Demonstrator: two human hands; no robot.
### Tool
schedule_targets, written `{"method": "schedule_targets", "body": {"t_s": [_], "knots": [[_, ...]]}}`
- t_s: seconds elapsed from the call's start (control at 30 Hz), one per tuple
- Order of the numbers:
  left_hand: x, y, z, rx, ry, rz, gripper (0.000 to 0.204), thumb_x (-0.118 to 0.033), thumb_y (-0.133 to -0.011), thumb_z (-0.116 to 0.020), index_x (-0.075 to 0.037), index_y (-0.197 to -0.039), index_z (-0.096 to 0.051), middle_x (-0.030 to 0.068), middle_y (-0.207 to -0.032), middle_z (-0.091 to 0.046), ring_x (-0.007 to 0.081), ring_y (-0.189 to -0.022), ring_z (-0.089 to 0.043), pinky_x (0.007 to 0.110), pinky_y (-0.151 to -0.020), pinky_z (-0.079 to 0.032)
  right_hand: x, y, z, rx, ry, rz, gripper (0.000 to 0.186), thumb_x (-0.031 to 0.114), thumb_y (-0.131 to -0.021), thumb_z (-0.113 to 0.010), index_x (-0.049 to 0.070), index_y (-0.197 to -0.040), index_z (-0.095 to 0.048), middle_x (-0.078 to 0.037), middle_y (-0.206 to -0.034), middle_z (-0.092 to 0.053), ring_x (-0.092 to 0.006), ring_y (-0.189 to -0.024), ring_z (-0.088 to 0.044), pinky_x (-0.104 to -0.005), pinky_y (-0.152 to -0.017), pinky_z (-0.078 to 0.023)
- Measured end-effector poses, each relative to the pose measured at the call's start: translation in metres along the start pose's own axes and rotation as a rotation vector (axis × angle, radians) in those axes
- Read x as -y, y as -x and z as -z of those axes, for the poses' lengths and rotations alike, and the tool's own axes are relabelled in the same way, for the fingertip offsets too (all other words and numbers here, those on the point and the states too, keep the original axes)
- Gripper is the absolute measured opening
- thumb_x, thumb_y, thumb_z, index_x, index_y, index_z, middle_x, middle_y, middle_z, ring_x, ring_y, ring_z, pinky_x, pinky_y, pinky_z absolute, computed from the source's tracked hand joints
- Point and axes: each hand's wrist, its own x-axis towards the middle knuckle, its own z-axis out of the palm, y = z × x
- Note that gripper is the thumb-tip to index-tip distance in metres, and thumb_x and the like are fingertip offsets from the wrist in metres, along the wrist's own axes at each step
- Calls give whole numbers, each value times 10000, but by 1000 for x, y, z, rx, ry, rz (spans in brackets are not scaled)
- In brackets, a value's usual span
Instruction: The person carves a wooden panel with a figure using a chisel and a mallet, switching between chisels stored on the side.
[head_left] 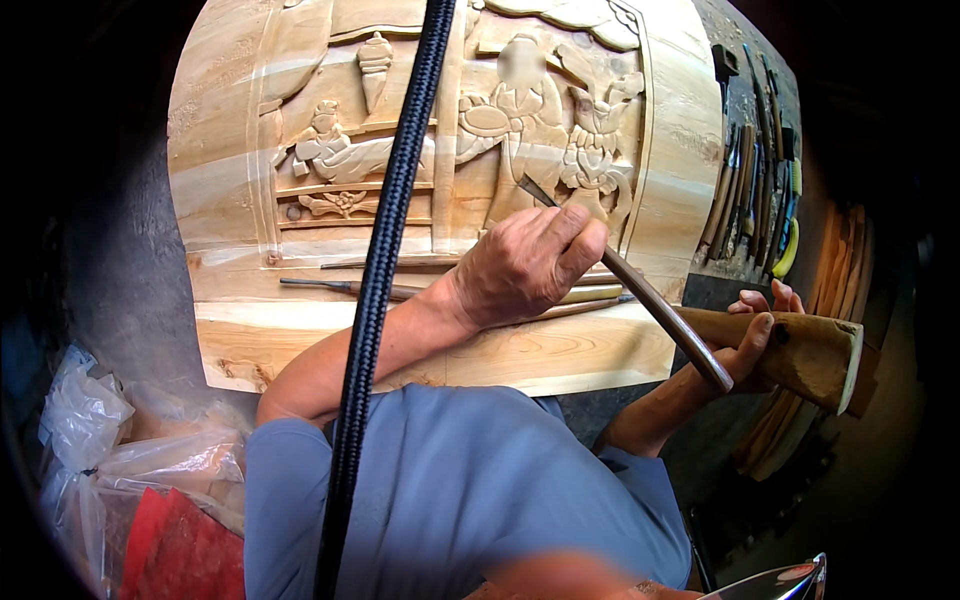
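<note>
A: Head view: where's the work?

B: The carved wooden panel (pixel 215 170) spreads toward 12 o'clock, figures (pixel 360 158) and framing already standing in relief.

A: And the hands?

B: The left hand (pixel 530 262), near centre, is wrapped round a chisel (pixel 665 315), its blade pointing to 11 o'clock at the relief; I can't tell whether it's biting. At 4 o'clock, the right hand (pixel 755 345) has its fingers round a wooden mallet (pixel 815 362).

A: How far along?

B: Well advanced, I'd judge: main shapes are cut. Finer detail probably remains; the outer margins are plain.
</note>
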Motion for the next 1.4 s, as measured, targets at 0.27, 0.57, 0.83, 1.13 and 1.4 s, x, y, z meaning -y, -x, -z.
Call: {"method": "schedule_targets", "body": {"t_s": [0.27, 0.57, 0.83, 1.13, 1.4], "knots": [[1, -2, 0, -9, -8, -11, 364, 21, -898, -681, 6, -1243, -567, 197, -1103, -646, 293, -755, -689, 392, -659, -591, -4, 1, -5, -4, 1, 4, 606, 239, -901, -793, -110, -1337, -560, -236, -1248, -697, -209, -772, -694, -268, -628, -506], [2, -11, -4, -75, 7, 55, 330, 26, -931, -668, -1, -1253, -599, 179, -1073, -695, 310, -806, -730, 397, -687, -615, 1, -1, -4, -3, 12, 100, 564, 97, -928, -774, -165, -1369, -539, -260, -1221, -705, -223, -764, -694, -265, -626, -524], [4, -12, 2, -108, 51, 89, 304, 49, -934, -656, -18, -1227, -605, 179, -1059, -723, 326, -829, -746, 402, -698, -623, 24, -17, 15, -24, 115, 325, 782, 58, -930, -737, -54, -1579, -315, -302, -1341, -623, -247, -880, -705, -305, -701, -543], [9, -13, 2, -178, 138, 118, 338, 95, -891, -658, -1, -1212, -613, 198, -1040, -726, 358, -833, -746, 418, -725, -630, 52, -28, 14, 85, 664, 708, 612, 111, -914, -883, -71, -1408, -571, -241, -1246, -753, -265, -967, -781, -374, -861, -643], [8, -17, 6, -188, 164, 152, 346, 105, -916, -672, 5, -1241, -611, 204, -1040, -725, 370, -857, -761, 428, -706, -618, 53, -31, 13, 32, 623, 677, 439, 159, -917, -910, -95, -1229, -733, -215, -1180, -798, -263, -949, -804, -390, -847, -671]]}}
